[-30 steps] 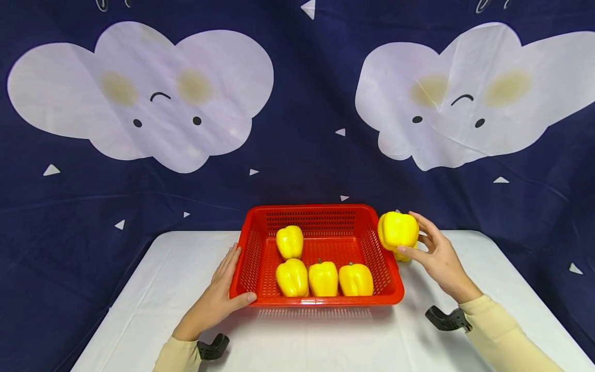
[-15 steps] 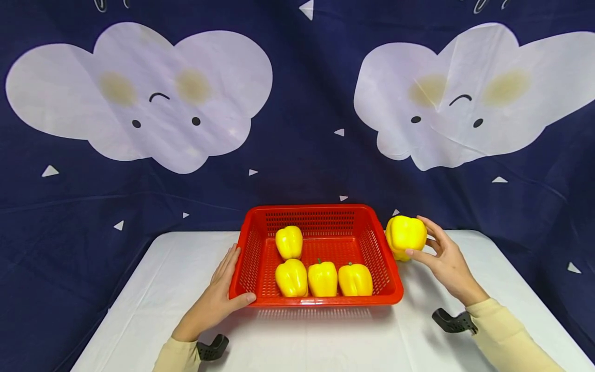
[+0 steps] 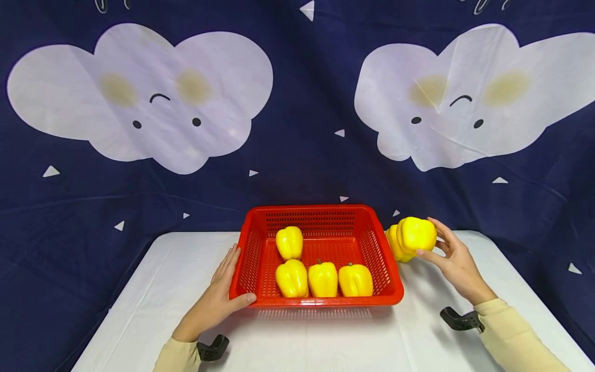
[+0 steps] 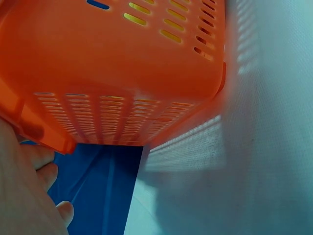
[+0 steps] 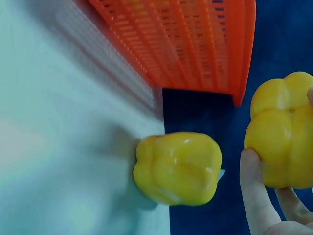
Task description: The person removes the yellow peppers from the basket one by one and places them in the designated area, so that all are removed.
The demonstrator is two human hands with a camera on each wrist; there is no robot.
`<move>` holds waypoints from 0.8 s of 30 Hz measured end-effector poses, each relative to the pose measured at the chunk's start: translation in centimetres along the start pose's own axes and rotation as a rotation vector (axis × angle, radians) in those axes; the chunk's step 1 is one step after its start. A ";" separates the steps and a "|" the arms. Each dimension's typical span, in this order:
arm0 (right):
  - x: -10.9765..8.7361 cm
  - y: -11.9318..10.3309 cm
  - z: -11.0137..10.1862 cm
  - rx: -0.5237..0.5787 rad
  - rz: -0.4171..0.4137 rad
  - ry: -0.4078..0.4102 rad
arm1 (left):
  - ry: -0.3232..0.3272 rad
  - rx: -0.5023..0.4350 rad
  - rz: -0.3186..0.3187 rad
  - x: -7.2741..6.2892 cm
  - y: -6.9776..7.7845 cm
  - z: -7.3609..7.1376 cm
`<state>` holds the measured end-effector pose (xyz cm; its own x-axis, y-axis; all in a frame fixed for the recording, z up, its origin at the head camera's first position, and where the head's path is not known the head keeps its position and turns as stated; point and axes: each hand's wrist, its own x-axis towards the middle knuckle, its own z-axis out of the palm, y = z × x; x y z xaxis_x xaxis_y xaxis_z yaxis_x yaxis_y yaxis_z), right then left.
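Observation:
My right hand point(image 3: 457, 266) holds a yellow bell pepper point(image 3: 417, 235) between thumb and fingers, beyond the basket's right side. In the right wrist view this held pepper point(image 5: 281, 132) is off the table, apart from a second yellow bell pepper point(image 5: 178, 168) that stands on the cloth. The head view shows that second pepper point(image 3: 395, 244) partly hidden behind the held one. My left hand point(image 3: 216, 299) rests on the left side of a red plastic basket point(image 3: 316, 301), fingers extended along the rim and thumb on the front corner. Several yellow peppers point(image 3: 323, 279) lie inside the basket.
A white cloth point(image 3: 297, 341) covers the table. Right behind it hangs a dark blue curtain point(image 3: 307, 129) with cloud faces. Each wrist carries a black camera mount point(image 3: 460, 319), and the basket's perforated wall point(image 4: 112, 117) fills much of the left wrist view.
My right hand has carried the held pepper to the right and slightly down, away from the basket, uncovering more of the pepper behind it. My left hand and the basket have stayed put.

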<state>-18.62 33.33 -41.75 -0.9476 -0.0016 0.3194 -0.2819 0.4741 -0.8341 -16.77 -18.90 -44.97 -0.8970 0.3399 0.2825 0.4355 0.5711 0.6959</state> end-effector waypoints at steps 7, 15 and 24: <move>0.2 1.3 -0.7 -0.015 -0.014 -0.004 | -0.005 0.001 -0.019 -0.1 -0.1 0.1; 0.4 2.4 -1.7 -0.023 0.011 -0.005 | -0.007 0.000 -0.026 -0.1 0.0 0.0; 0.7 3.6 -2.8 -0.060 0.050 -0.007 | -0.002 0.011 -0.013 0.0 -0.1 0.1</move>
<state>-19.88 37.45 -43.25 -0.9614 0.0174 0.2747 -0.2249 0.5257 -0.8204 -16.78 -18.91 -45.10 -0.9027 0.3336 0.2719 0.4243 0.5839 0.6921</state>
